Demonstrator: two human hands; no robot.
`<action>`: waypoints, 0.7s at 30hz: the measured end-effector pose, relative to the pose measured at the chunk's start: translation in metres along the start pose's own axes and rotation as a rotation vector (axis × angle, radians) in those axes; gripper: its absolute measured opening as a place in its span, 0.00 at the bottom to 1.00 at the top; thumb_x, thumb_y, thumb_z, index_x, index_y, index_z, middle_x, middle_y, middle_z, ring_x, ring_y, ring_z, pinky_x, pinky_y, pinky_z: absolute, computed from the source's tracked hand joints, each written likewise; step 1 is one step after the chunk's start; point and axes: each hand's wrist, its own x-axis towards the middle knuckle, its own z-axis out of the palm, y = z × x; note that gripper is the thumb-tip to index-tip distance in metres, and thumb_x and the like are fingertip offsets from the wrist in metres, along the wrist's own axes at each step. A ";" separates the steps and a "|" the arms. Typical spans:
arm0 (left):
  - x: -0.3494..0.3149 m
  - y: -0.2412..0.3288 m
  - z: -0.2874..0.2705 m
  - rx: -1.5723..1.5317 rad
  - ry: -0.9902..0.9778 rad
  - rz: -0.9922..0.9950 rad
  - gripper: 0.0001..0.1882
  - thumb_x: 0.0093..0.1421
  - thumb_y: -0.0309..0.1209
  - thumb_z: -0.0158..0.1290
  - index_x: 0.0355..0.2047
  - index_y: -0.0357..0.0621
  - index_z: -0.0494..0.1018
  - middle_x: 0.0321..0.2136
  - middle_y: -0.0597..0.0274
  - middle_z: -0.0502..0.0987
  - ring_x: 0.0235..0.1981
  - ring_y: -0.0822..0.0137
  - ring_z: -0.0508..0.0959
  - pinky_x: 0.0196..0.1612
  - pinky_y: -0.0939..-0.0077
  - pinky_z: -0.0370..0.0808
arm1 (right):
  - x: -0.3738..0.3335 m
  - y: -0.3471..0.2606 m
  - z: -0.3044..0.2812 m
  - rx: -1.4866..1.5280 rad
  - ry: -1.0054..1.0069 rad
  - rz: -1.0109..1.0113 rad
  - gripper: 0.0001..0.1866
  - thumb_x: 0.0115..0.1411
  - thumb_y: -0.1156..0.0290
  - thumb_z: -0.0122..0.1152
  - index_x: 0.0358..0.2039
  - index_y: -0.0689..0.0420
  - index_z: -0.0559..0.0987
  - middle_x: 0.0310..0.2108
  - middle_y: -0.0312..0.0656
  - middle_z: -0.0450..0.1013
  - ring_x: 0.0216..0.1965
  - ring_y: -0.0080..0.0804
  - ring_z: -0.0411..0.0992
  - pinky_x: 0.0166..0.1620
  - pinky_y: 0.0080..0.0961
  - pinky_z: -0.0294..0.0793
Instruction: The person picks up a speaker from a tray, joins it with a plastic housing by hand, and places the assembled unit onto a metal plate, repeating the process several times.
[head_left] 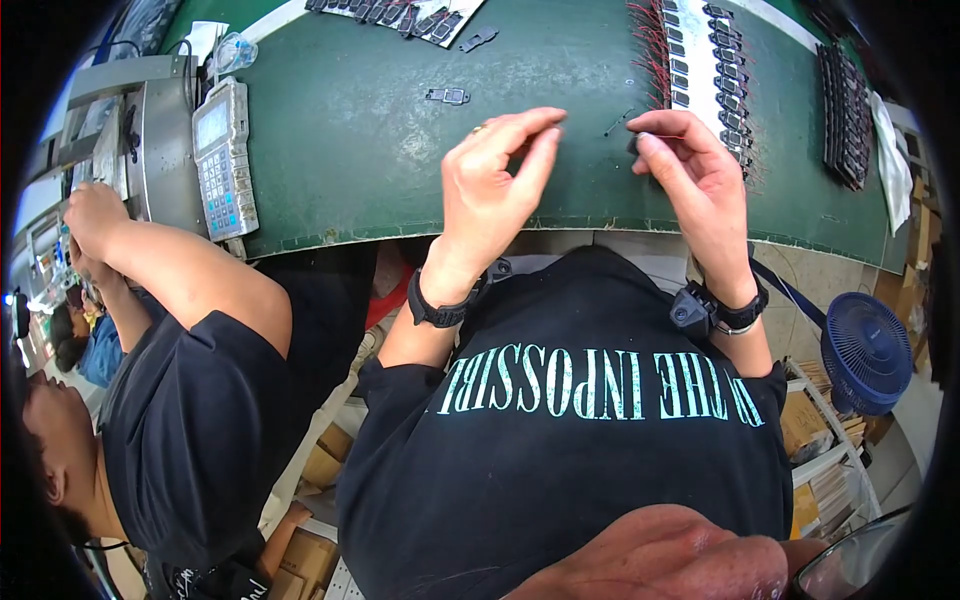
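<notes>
My left hand (500,175) is raised over the near part of the green work table, thumb and forefinger drawn together in a pinch. Whatever is between those fingertips, if anything, is too small to make out. Across a gap, my right hand (695,165) grips a small black part (633,146) between thumb and fingers, which hide most of it. A thin dark wire (617,123) shows beside it. Beyond my left hand a black plastic bracket (447,96) lies on the table, and another dark bracket (479,40) rests farther back.
Rows of black parts with red wires line a white board (703,60) at right, near stacked black trays (845,115). A keypad device (224,160) sits at left, where a co-worker's arm (190,265) reaches forward. A blue fan (866,352) stands at lower right.
</notes>
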 end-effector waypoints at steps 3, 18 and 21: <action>0.008 -0.003 -0.002 0.218 0.100 0.076 0.07 0.57 0.23 0.60 0.36 0.39 0.81 0.31 0.58 0.83 0.32 0.65 0.82 0.34 0.72 0.78 | -0.003 -0.006 -0.015 0.044 0.034 -0.038 0.10 0.68 0.75 0.55 0.48 0.64 0.77 0.39 0.37 0.76 0.39 0.20 0.74 0.46 0.18 0.73; 0.051 0.025 0.031 0.951 -0.530 0.455 0.18 0.51 0.23 0.53 0.44 0.46 0.78 0.41 0.63 0.77 0.41 0.61 0.78 0.39 0.68 0.80 | -0.028 -0.016 -0.042 0.166 0.105 -0.003 0.09 0.66 0.77 0.57 0.45 0.66 0.77 0.37 0.45 0.79 0.33 0.24 0.77 0.42 0.22 0.77; 0.045 0.017 0.018 0.908 -0.481 0.425 0.17 0.52 0.23 0.55 0.44 0.45 0.77 0.41 0.62 0.77 0.42 0.60 0.78 0.40 0.68 0.80 | -0.027 -0.014 -0.045 0.170 0.067 0.019 0.09 0.66 0.77 0.57 0.44 0.66 0.77 0.38 0.46 0.79 0.32 0.24 0.77 0.42 0.21 0.77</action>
